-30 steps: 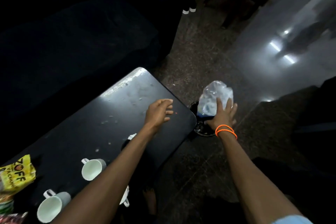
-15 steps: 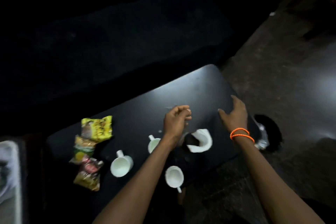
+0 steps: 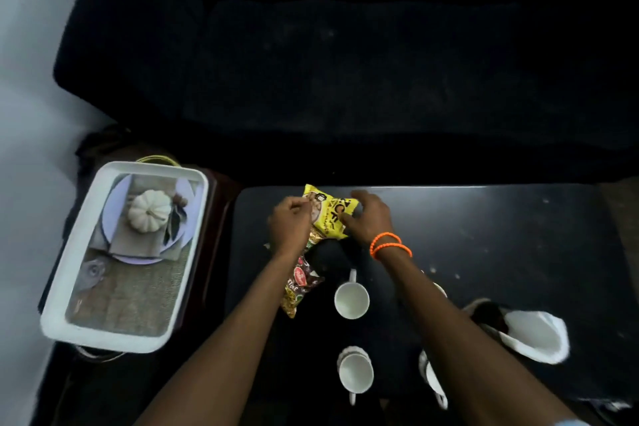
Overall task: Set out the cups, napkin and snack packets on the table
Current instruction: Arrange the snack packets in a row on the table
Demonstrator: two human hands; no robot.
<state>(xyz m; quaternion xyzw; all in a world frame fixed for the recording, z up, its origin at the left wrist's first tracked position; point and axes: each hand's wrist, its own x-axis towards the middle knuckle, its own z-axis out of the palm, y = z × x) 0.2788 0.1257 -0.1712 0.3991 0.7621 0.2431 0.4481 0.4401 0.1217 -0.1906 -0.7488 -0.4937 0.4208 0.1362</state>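
Observation:
On the black table (image 3: 484, 235) a yellow snack packet (image 3: 330, 218) lies near the far left edge. My left hand (image 3: 288, 225) pinches its left side and my right hand (image 3: 368, 216), with orange bands at the wrist, grips its right side. Another packet (image 3: 301, 287) in red and yellow lies below it, partly under my left forearm. Two white cups (image 3: 351, 299) (image 3: 356, 373) stand nearer to me; a third cup (image 3: 434, 379) is mostly hidden behind my right arm. A white napkin (image 3: 534, 335) lies at the right.
A white tray (image 3: 69, 273) with a picture of a small white pumpkin on a plate sits on a stand left of the table. A dark sofa (image 3: 345, 62) runs along the table's far side. A pale wall (image 3: 27, 79) is at the left.
The view has swung left from the floor to the table's left end. My right hand has left the clear bag on the floor, and both hands have moved to the yellow packet.

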